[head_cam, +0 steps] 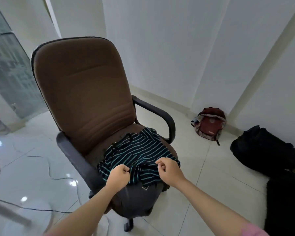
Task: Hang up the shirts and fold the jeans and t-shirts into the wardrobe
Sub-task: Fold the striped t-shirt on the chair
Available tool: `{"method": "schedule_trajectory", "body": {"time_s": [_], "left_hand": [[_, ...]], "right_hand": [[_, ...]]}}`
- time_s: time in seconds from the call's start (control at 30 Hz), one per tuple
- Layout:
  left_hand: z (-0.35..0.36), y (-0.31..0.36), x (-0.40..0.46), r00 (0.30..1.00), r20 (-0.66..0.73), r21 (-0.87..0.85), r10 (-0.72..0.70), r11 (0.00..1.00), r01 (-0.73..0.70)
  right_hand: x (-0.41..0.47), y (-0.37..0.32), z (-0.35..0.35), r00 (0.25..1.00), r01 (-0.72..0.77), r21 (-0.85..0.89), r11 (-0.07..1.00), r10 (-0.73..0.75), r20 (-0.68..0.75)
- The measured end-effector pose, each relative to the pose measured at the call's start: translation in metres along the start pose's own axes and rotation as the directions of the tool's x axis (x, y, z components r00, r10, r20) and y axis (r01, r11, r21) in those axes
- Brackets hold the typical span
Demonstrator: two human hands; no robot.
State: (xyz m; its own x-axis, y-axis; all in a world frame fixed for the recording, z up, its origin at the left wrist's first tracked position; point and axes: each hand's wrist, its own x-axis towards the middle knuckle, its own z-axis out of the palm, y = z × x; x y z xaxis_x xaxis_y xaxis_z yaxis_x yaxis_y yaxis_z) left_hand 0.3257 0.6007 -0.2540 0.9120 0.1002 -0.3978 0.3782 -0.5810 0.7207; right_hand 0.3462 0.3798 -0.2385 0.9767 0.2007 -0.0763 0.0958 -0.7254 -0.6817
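A black shirt with teal stripes [136,150] lies crumpled on the seat of a brown office chair [85,89]. Under it, at the seat's front edge, lies a dark grey garment [138,196]. My left hand [118,175] pinches the near edge of the striped shirt with curled fingers. My right hand [167,169] pinches the same edge a little to the right. Both forearms reach in from the bottom of the view.
A red backpack [209,125] leans in the wall corner at the right. Black bags or clothes [266,150] lie on the floor at the far right. Thin cables [49,171] run over the glossy white tiles at the left. White walls stand behind the chair.
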Motion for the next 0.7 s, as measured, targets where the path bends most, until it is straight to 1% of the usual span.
{"method": "schedule_trajectory", "body": {"time_s": [0.13, 0.23, 0.33, 0.43, 0.57, 0.7], "left_hand": [[0.023, 0.012, 0.035, 0.980, -0.037, -0.056, -0.195, 0.980, 0.192], [0.037, 0.021, 0.057, 0.952, -0.091, -0.143, -0.292, 0.950, 0.278], [0.041, 0.026, 0.075, 0.923, -0.134, -0.216, -0.361, 0.920, 0.328], [0.038, 0.017, 0.095, 0.880, -0.173, -0.283, -0.443, 0.878, 0.387], [0.021, -0.002, 0.137, 0.810, -0.243, -0.362, -0.534, 0.825, 0.435], [0.004, -0.028, 0.189, 0.739, -0.296, -0.412, -0.605, 0.779, 0.473]], "right_hand": [[0.058, 0.044, -0.023, 0.990, 0.073, -0.041, 0.996, -0.068, 0.125], [0.100, 0.070, -0.033, 0.957, 0.129, -0.055, 0.990, -0.110, 0.267], [0.145, 0.084, -0.036, 0.930, 0.156, -0.072, 0.985, -0.122, 0.348], [0.185, 0.091, -0.025, 0.891, 0.156, -0.073, 0.985, -0.108, 0.441], [0.249, 0.096, 0.005, 0.806, 0.167, -0.084, 0.982, -0.087, 0.586], [0.308, 0.097, 0.044, 0.805, 0.198, -0.154, 0.968, -0.071, 0.588]]}}
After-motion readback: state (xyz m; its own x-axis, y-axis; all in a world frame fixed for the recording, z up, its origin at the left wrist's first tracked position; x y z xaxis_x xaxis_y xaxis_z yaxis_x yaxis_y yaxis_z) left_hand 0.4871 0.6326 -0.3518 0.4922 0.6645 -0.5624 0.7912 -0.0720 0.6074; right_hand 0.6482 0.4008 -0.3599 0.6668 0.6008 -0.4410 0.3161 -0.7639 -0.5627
